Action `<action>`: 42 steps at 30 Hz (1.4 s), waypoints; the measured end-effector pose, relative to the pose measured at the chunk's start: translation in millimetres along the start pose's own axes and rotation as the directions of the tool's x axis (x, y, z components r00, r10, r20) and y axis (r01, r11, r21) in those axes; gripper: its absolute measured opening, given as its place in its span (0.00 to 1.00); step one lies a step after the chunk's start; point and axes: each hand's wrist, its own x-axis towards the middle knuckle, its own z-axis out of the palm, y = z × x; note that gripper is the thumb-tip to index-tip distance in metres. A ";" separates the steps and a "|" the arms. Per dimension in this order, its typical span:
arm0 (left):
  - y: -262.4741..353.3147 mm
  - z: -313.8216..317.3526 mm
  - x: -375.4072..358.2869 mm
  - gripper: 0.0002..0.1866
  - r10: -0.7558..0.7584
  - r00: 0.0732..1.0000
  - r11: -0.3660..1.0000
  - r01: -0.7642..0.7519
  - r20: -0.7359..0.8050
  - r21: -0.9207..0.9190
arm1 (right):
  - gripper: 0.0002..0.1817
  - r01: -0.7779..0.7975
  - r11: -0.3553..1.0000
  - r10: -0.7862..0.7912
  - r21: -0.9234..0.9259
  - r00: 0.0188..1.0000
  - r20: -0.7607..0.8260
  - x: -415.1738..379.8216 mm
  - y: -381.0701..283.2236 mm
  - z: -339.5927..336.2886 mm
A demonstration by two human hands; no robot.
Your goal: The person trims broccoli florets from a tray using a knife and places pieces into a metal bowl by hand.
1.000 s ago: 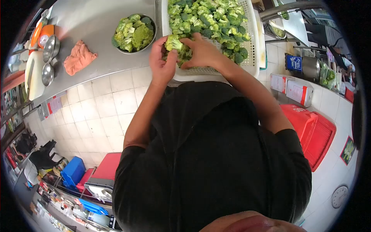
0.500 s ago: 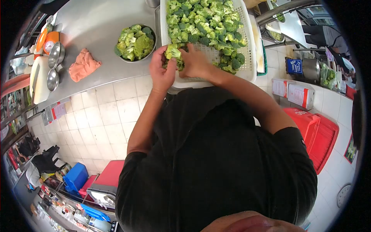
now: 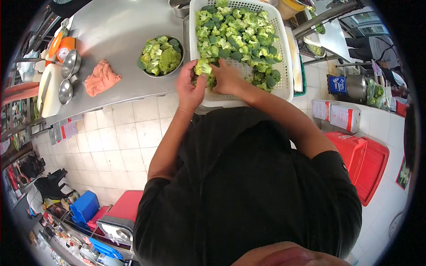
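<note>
My left hand (image 3: 190,88) is closed round a pale green broccoli floret (image 3: 203,67), thumb on one side and fingers on the other, at the near left corner of a white perforated crate (image 3: 286,57). My right hand (image 3: 228,80) reaches into that corner from the right, its fingertips right beside the floret. More florets lie below and between the two hands. The right fingers are partly hidden and slightly blurred, so I cannot tell what they grip. Many cut broccoli florets (image 3: 239,37) fill the far part of the crate.
Left of the crate stands a metal bowl (image 3: 182,55) heaped with broccoli. Farther left on the steel table (image 3: 128,26) are an orange cloth (image 3: 102,78), small metal bowls (image 3: 65,91), an orange scale (image 3: 65,48) and a cutting board (image 3: 51,95) with a knife. A red bin (image 3: 368,164) is at right.
The view has shifted slightly, so the table and crate appear a little lower and farther right. Both hands stay at the crate's near left corner, the left still holding the floret.
</note>
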 end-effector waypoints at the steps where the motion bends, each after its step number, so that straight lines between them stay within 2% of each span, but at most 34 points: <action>1: -1.0 -1.2 -0.2 0.21 0.004 1.000 1.000 -0.004 0.008 0.020 | 0.40 0.010 1.000 -0.010 -0.005 1.000 0.002 -1.8 -0.3 -0.9; 4: -3.5 -3.0 0.1 0.21 0.009 1.000 0.999 -0.011 0.026 0.051 | 0.38 -0.016 1.000 0.014 0.017 0.998 0.065 3.9 0.8 -5.9; 7: -5.7 -4.7 1.6 0.21 0.036 0.998 0.997 -0.039 0.044 0.070 | 0.37 0.006 0.994 -0.002 0.110 0.999 -0.033 10.8 16.3 -1.3; 8: -7.4 -5.3 1.6 0.21 0.069 0.996 0.993 -0.075 0.061 0.095 | 0.38 -0.077 0.957 0.069 0.279 0.997 0.039 11.3 24.6 -2.1; 10: -11.6 -8.1 0.6 0.21 0.102 0.992 0.985 -0.111 0.071 0.129 | 0.39 -0.269 0.781 0.170 0.563 0.960 0.223 7.2 25.9 -25.3; 13: -15.0 -6.7 -0.7 0.22 0.099 0.994 0.987 -0.105 0.056 0.122 | 0.38 -0.162 0.603 0.256 0.781 0.967 0.003 3.9 32.8 -54.4; 15: -9.0 -4.8 0.4 0.22 0.076 0.996 0.994 -0.081 0.056 0.078 | 0.38 -0.119 0.471 0.335 0.874 0.941 -0.053 19.1 35.1 -87.0; 16: -4.0 -4.1 2.1 0.22 0.047 0.997 0.997 -0.050 0.062 0.054 | 0.34 -0.046 0.486 0.337 0.873 0.931 -0.139 34.7 42.0 -103.5; 17: 1.2 -3.5 2.9 0.21 0.012 0.998 0.999 -0.014 0.068 0.031 | 0.29 0.021 0.500 0.341 0.866 0.914 -0.219 43.7 46.2 -119.6; 18: 2.4 -3.2 -0.9 0.21 -0.029 0.997 1.000 0.028 0.073 0.009 | 0.29 -0.021 0.582 0.333 0.813 0.918 -0.214 39.8 35.8 -150.2; 19: -0.4 -3.5 -3.2 0.21 -0.017 0.997 1.000 0.016 0.077 0.009 | 0.29 -0.054 0.660 0.319 0.749 0.923 -0.214 38.6 28.7 -173.0; 22: -2.3 -2.3 -0.3 0.21 0.028 0.998 1.000 -0.028 0.054 0.000 | 0.28 -0.053 0.820 0.286 0.569 0.901 -0.327 37.3 58.2 -181.5; 24: -4.1 -4.3 -0.8 0.21 0.032 0.998 0.998 -0.035 0.049 0.061 | 0.31 -0.194 0.960 0.233 0.203 0.954 -0.189 30.1 114.3 -159.1; 25: -6.0 -5.2 -2.2 0.21 0.028 0.999 0.995 -0.032 0.046 0.091 | 0.32 -0.228 0.974 0.226 -0.003 0.968 -0.105 22.3 138.3 -139.7; 26: -7.3 -5.1 -2.5 0.21 0.042 0.998 0.995 -0.045 0.041 0.086 | 0.37 -0.288 0.957 0.288 -0.007 0.957 -0.018 8.3 148.6 -119.5; 28: -8.7 -3.8 -4.5 0.21 0.049 0.998 0.997 -0.051 0.025 0.065 | 0.43 -0.297 0.953 0.300 -0.060 0.954 0.032 -25.1 158.3 -75.8; 30: -6.5 -2.2 -4.1 0.22 0.048 0.999 0.997 -0.049 0.012 0.053 | 0.47 -0.203 0.968 0.199 -0.148 0.979 -0.043 -55.1 161.9 -43.0; 33: -4.4 -1.1 -3.7 0.22 0.020 1.000 0.999 -0.020 0.020 0.037 | 0.53 -0.263 0.949 0.251 -0.173 0.964 -0.090 -68.6 118.2 -42.2; 34: -4.3 -1.7 -3.4 0.22 0.015 0.999 0.999 -0.017 0.028 0.052 | 0.56 -0.333 0.929 0.333 -0.161 0.942 -0.025 -65.0 111.9 -46.9; 37: -3.5 -2.5 -3.2 0.22 0.015 0.999 0.996 -0.018 0.038 0.084 | 0.54 -0.314 0.941 0.325 -0.124 0.943 0.078 -62.0 111.9 -51.8; 40: 1.3 1.0 -2.1 0.21 0.012 1.000 0.998 -0.013 0.025 0.069 | 0.49 -0.228 0.973 0.230 -0.039 0.972 0.055 -63.1 120.1 -39.0; 42: 4.3 2.6 -3.2 0.21 -0.020 1.000 0.999 0.020 0.006 0.038 | 0.47 -0.263 0.961 0.264 -0.084 0.964 0.005 -59.8 123.3 -27.9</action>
